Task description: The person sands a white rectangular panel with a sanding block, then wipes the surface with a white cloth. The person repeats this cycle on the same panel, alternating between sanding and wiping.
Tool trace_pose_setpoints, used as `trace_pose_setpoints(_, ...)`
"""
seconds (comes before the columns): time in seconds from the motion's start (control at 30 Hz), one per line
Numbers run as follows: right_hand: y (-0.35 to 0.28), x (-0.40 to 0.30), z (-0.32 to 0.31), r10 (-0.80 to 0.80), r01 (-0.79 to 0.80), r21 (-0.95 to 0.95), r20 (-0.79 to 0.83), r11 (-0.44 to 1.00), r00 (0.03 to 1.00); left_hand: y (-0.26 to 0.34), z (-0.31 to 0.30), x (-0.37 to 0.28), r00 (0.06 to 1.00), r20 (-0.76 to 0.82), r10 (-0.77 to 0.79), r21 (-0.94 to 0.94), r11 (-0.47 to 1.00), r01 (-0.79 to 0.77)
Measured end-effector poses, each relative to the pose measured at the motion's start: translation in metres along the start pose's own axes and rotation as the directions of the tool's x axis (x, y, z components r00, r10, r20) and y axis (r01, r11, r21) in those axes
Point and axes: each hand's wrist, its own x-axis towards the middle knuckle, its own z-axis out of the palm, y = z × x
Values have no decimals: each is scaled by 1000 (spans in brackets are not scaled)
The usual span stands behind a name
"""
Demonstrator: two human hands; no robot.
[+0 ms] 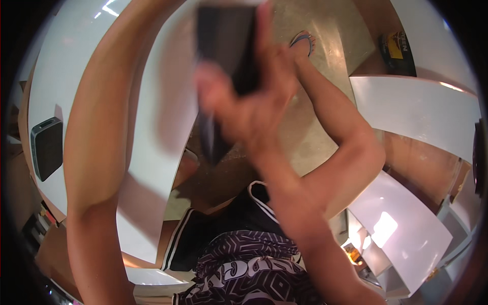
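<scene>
My right hand [251, 103] is raised in front of me and blurred by motion. It grips a dark flat object [227, 42], its thumb on the left side and its fingers along the right. A dark pointed piece [214, 146] shows below the thumb; whether it belongs to the same object I cannot tell. My left arm reaches up across the left of the view, over a white tabletop [164, 103], and the left hand lies beyond the top edge. Left of that forearm, a small grey box-shaped device [47, 148] with a dark front stands on the white surface.
My bent leg and a foot in a blue flip-flop [302, 38] are on the smooth floor [305, 126]. At the right are white panels [411, 103] and a dark container with a yellow label [396, 51]. Another white surface [404, 228] lies at the lower right.
</scene>
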Motion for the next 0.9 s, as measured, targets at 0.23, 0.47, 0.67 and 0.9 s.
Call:
trace_pose_setpoints(0.23, 9, 5, 10, 36, -46, -83, -116, 996, 993, -1, 2, 4, 999, 38, 0, 15, 1000, 0)
trace_pose_setpoints(0.47, -23, -47, -5, -69, 72, -119, 32, 990, 997, -3, -2, -3, 998, 14, 56, -3, 998, -56)
trace_pose_setpoints(0.67, -36, 26, -26, -80, 152, -347, 212, 926, 974, -5, -12, 2, 996, 83, 13, -49, 999, -9)
trace_pose_setpoints(0.9, -35, 4, -44, -199, 318, -260, 397, 912, 896, -4, -4, 0, 998, 6, 65, -84, 994, -64)
